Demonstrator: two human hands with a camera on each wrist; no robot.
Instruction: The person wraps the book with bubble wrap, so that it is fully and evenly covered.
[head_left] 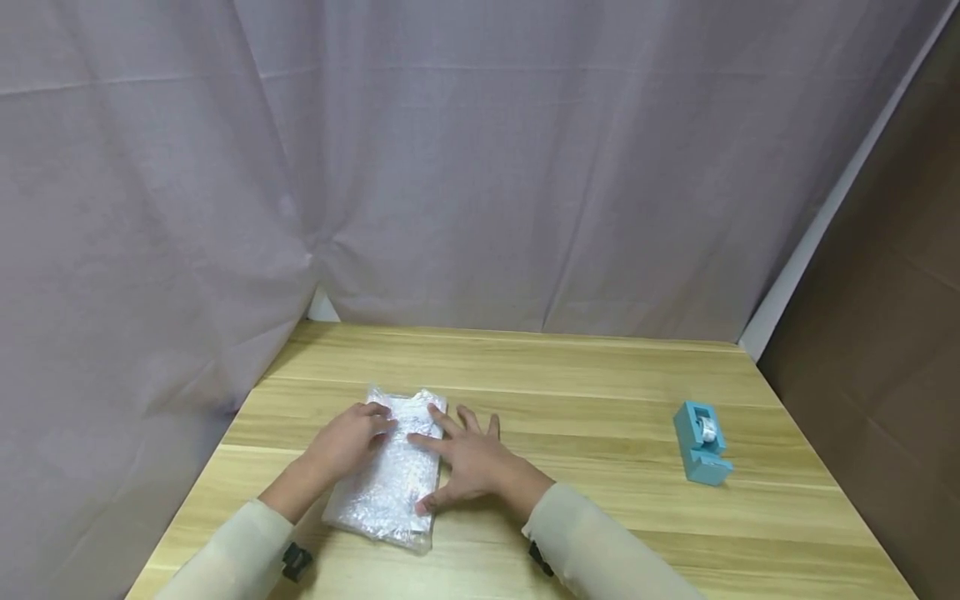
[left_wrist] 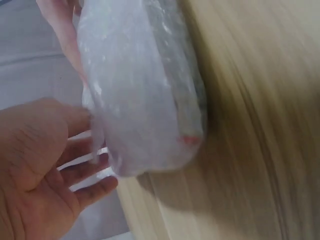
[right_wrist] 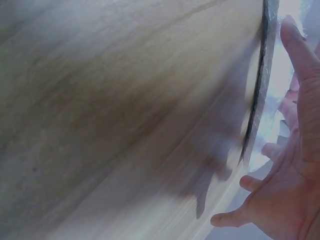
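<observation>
A flat rectangular package in clear bubble wrap (head_left: 393, 483) lies on the wooden table, slightly turned. My left hand (head_left: 348, 442) reaches over its far left part, fingertips on the wrap. In the left wrist view, the left fingers (left_wrist: 85, 170) are loosely bent along the edge of the bubble wrap (left_wrist: 135, 90). The right hand (head_left: 472, 462) is spread over the package's right edge, with thumb and some fingers on the wrap and others past its side. In the right wrist view, the right thumb (right_wrist: 297, 47) lies against the shiny wrap. What the wrap encloses is hidden.
A light blue tape dispenser (head_left: 701, 446) with a roll of clear tape stands on the right part of the table (head_left: 570, 417). Grey cloth (head_left: 480, 167) hangs behind and to the left. A brown panel (head_left: 877, 400) borders the right side.
</observation>
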